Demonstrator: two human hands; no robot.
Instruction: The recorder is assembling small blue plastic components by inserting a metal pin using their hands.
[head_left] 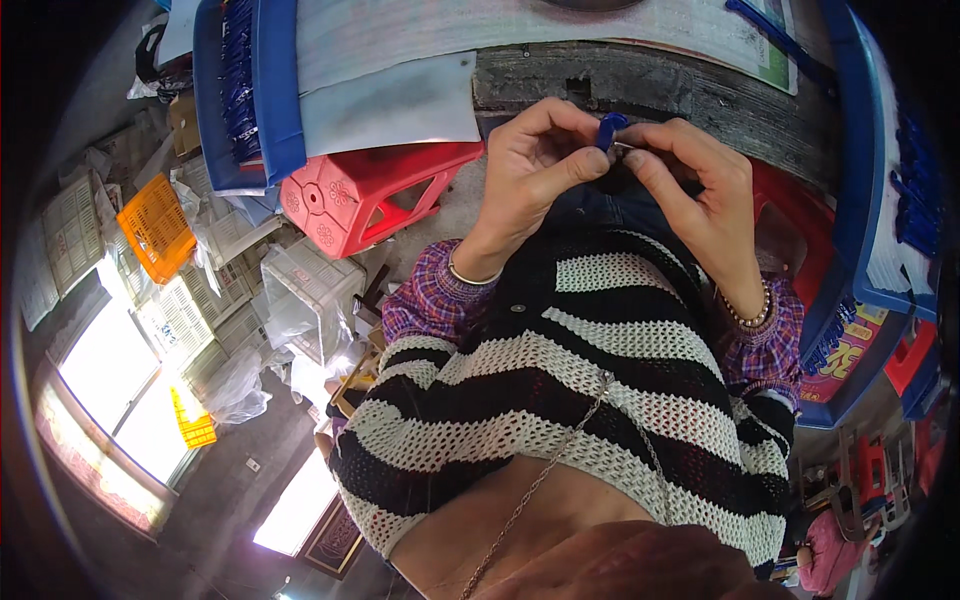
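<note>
Left hand [535,170] pinches the small blue piece [611,124] in front of the bench [740,108]. Right hand [705,180] curls its fingertips beside it; its grip I cannot tell. Better hold the 2 hands close and steady.

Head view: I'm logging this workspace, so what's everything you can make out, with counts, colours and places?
small piece: one, blue, upper centre
workbench: one, grey wood, top
sheets: at least two, pale, on workbench
trays: at least two, blue, upper left and right
parts: many, dark blue, in trays
stool: one clear, red, left of centre
orange crate: one, orange, far left
yellow crate: one, yellow, lower left
pale crates: several, whitish, left
plastic bags: several, clear, left
other person: one, pink top, lower right
left hand: one, purple plaid cuff, pinching small piece
right hand: one, purple plaid cuff, beside small piece, grip unclear
</note>
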